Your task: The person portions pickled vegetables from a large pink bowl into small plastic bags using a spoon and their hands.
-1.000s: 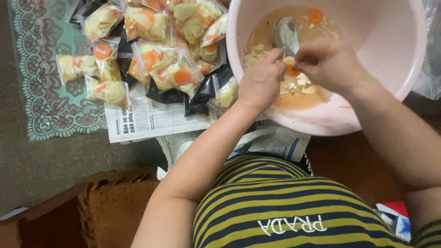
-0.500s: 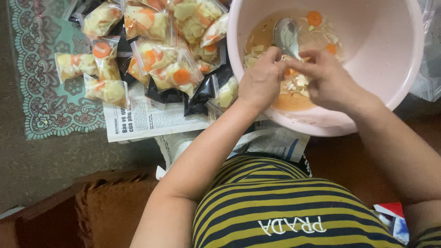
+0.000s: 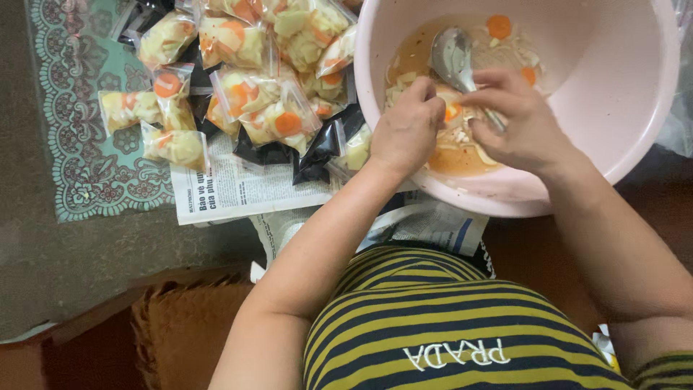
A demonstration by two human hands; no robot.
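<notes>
Both my hands are inside a big pink basin (image 3: pixel 635 123) that holds sliced pale vegetables, carrot rounds (image 3: pixel 498 26) and orange brine. My left hand (image 3: pixel 408 130) is closed at the near side of the basin, pinching what looks like a small clear bag (image 3: pixel 450 110), mostly hidden by the fingers. My right hand (image 3: pixel 516 123) grips the handle of a metal spoon (image 3: pixel 451 58). The spoon's bowl points away from me over the vegetables. The two hands almost touch.
A pile of filled clear bags (image 3: pixel 267 108) of vegetables lies left of the basin on black bags (image 3: pixel 317 152) and newspaper (image 3: pixel 238 188). A patterned green mat (image 3: pixel 79 144) is further left. A brown cushion (image 3: pixel 180 332) sits by my left elbow.
My right hand has shifted slightly toward me and closer to my left hand, keeping the spoon. The left hand stays closed in the same spot.
</notes>
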